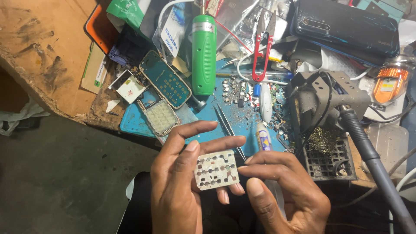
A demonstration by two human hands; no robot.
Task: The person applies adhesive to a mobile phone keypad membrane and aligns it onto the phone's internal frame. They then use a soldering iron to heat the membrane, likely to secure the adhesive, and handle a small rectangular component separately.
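My left hand (182, 182) holds a small white phone keypad membrane (216, 170) between thumb and fingers, its underside with round contact spots facing up. My right hand (284, 195) touches the membrane's right edge with thumb and fingertips. Just beyond the hands, metal tweezers (229, 130) lie on the blue work mat (130, 123). A green phone circuit board (165, 79) and a clear keypad frame (161, 117) rest on the mat's left part.
A green cylindrical tool (203, 54), red-handled snips (264, 47), a small glue tube (263, 138), several loose chips and a dark phone (344, 27) crowd the bench. A soldering iron stand (329, 99) with hose sits right. The worn wooden bench edge (47, 99) drops to floor left.
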